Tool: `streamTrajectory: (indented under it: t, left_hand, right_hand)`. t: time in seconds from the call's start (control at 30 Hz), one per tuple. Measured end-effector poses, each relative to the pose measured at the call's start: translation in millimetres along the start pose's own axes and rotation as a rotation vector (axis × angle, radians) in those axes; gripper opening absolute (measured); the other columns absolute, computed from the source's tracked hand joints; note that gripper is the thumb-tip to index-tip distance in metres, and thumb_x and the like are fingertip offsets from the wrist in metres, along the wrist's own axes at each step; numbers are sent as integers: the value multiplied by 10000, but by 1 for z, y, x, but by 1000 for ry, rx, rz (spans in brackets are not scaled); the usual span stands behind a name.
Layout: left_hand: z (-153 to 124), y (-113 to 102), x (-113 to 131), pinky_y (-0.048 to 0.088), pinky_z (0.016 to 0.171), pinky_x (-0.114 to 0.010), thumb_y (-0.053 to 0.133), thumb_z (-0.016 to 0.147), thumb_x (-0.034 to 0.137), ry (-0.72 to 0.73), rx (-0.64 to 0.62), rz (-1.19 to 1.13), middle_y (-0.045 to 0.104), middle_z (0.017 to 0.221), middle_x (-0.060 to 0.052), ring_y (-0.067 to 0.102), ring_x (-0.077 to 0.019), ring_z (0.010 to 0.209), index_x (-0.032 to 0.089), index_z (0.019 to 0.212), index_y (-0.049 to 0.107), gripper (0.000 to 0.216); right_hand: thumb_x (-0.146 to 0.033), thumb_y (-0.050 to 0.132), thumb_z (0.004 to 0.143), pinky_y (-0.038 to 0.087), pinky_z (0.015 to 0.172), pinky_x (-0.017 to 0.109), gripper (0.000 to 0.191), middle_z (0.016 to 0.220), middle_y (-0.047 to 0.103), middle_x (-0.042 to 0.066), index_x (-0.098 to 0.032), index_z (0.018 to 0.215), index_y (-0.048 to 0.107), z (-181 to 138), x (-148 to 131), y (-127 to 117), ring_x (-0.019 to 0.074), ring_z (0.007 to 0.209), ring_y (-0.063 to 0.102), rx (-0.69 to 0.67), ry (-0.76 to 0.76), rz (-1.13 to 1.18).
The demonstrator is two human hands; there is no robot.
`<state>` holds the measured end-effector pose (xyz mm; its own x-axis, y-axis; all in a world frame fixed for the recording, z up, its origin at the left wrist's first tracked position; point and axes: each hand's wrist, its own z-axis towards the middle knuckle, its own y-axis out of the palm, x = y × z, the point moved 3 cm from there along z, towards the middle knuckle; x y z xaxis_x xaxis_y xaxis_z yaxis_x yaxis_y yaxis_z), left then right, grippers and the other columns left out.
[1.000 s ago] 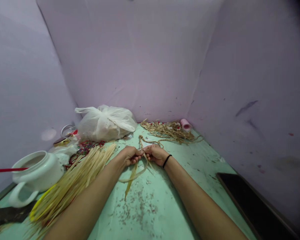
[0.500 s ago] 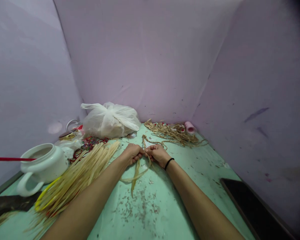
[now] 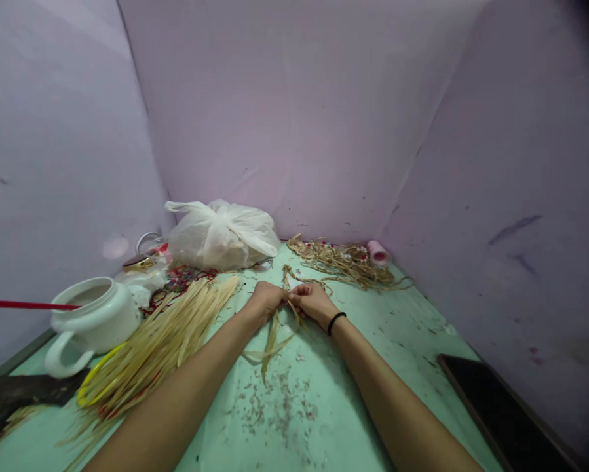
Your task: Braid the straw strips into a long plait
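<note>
My left hand [image 3: 266,300] and my right hand [image 3: 314,301] meet over the middle of the green table [image 3: 323,419]. Both are closed in a pinch on dried fibre strips [image 3: 272,341], whose loose ends hang toward me. Beyond the fingers, a thin twisted cord [image 3: 287,272] of the same fibre lies in a loop on the table. The exact spot where the fingertips grip is partly hidden by the fingers. A black band [image 3: 334,322] circles my right wrist. Beside my left forearm lies a bundle of pale dried strips [image 3: 176,334].
At left stand a white pot [image 3: 95,321] with a red stick [image 3: 29,305] and a yellow ring [image 3: 95,383]. A tied plastic bag [image 3: 220,236], a heap of twisted cords [image 3: 353,265] and a pink thread spool [image 3: 377,254] sit at the back. A dark flat object [image 3: 500,406] lies right.
The view has shifted slightly, so everything appears a little further right. My hands stay pinched together on the strips, with small finger movements, and the hanging strip ends have shifted a little.
</note>
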<state>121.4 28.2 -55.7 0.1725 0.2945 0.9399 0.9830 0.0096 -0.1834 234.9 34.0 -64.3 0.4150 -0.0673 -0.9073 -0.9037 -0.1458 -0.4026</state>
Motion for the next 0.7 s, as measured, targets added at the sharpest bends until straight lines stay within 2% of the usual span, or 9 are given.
streamTrajectory:
  t: [0.13, 0.3, 0.47, 0.6, 0.7]
  left_hand:
    - [8, 3, -6, 181, 313, -176, 547, 477, 81, 62, 23, 2, 332, 317, 58, 284, -39, 309, 141, 406, 404, 170]
    - [7, 3, -5, 150, 309, -181, 534, 466, 67, -7, 39, -2, 330, 317, 62, 267, -39, 293, 158, 427, 378, 185]
    - [1, 0, -3, 95, 314, -178, 499, 514, 102, -146, -22, -86, 284, 311, 74, 188, -25, 278, 175, 456, 334, 190]
    - [8, -4, -9, 61, 321, -187, 501, 517, 123, -157, -101, -72, 282, 319, 75, 163, -22, 279, 180, 459, 316, 202]
    - [13, -7, -11, 66, 326, -191, 518, 509, 112, -120, -159, -6, 307, 328, 68, 190, -24, 284, 176, 461, 324, 209]
  right_hand:
    - [-254, 561, 582, 297, 424, 187, 138, 465, 554, 11, -136, 544, 623, 0, -7, -12, 98, 471, 474, 113, -1, -373]
    - [-219, 530, 571, 323, 456, 195, 144, 491, 597, 37, -142, 526, 644, -8, -18, -11, 122, 509, 525, 58, 81, -435]
    - [-191, 554, 560, 293, 478, 234, 113, 513, 611, 76, -161, 495, 643, -23, -36, 0, 157, 542, 537, 151, -81, -635]
    - [-152, 575, 555, 261, 467, 246, 122, 484, 585, 81, -163, 436, 595, -27, -38, 9, 149, 511, 509, 183, -205, -584]
    - [-116, 570, 556, 272, 442, 226, 134, 422, 554, 46, -160, 430, 582, -23, -31, 6, 124, 463, 487, 18, -165, -436]
